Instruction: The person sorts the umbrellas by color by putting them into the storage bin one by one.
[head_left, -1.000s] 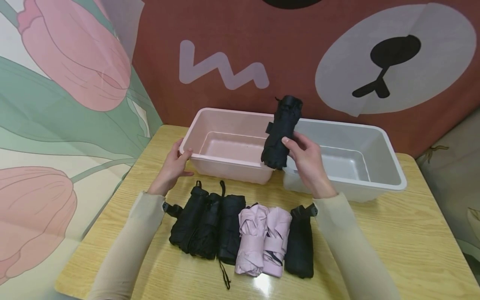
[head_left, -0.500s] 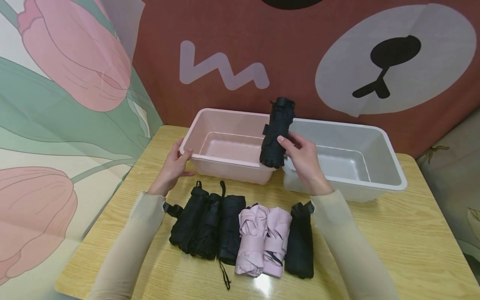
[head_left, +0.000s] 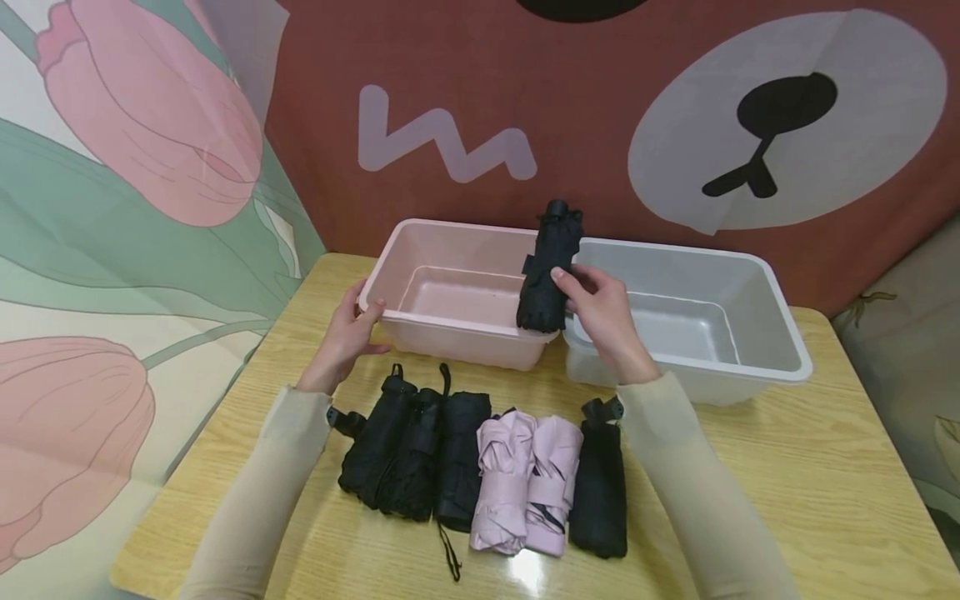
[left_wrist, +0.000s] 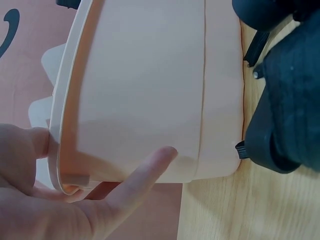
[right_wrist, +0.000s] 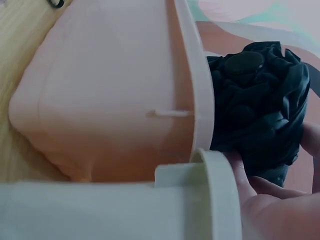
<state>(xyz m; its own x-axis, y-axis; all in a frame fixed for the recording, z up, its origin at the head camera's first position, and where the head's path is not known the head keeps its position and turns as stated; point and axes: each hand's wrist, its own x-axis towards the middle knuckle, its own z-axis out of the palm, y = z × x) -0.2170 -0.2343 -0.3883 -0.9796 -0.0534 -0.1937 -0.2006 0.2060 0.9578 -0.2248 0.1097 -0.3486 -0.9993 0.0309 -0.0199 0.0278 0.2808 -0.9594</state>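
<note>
Held umbrella point(head_left: 551, 254) points away (slightly slanted).

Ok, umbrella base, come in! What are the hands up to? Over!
Right hand holding black umbrella above pink bin's right end. Left hand gripping bin's left corner. Nothing seems in the way. Over.

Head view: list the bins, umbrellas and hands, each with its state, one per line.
Pink bin: upright, open-topped
Gray bin: upright, open-topped
Held black umbrella: folded, raised at the pink bin's right end
Three black umbrellas: folded, lying side by side
Two pink umbrellas: folded, lying side by side
Rightmost black umbrella: folded, lying down
Left hand: holding the pink bin's rim
Right hand: gripping an umbrella
</note>
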